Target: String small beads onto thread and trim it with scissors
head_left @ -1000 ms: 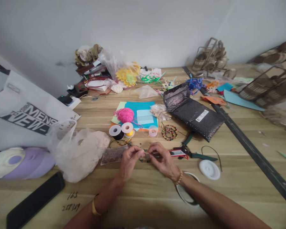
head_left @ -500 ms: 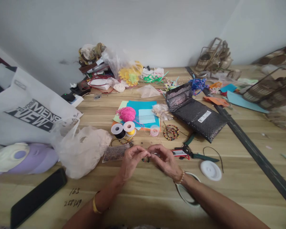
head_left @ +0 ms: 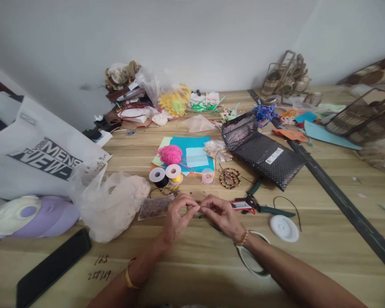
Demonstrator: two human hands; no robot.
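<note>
Bead string [head_left: 197, 217] peeks out just under the two hands, w/ most of it hid, so can't tell if it lies flat on the table [head_left: 122, 244] or hangs a bit.

L hand [head_left: 180, 216] is bent, thumb and finger tips close together. R hand [head_left: 220, 214] does the same from its side, and the tips of both meet or almost meet. Prob a pinch on sth thin, but it's too small to see, so can't tell if either hand really grips anything. Neither one is spread wide or made into a fist.

Step now, my guess: tiny tip work, maybe a knot or a thread end, rt above the beads. Next move prob calls for slow, steady fingers and a light pull, b/c thin stuff can slip out quick.

Other bits are near. Bag of small beads [head_left: 155, 207] is just beside L hand. Red cutter [head_left: 242, 205] is just past R hand, w/ green-handled pliers [head_left: 276, 211] next to it, handy if sth needs a snip. Round bead bracelets [head_left: 230, 178] sit farther back, and the pink thread spool [head_left: 207, 176] is to their left, near the black thread spool [head_left: 159, 177] and pink yarn ball [head_left: 170, 154].
</note>
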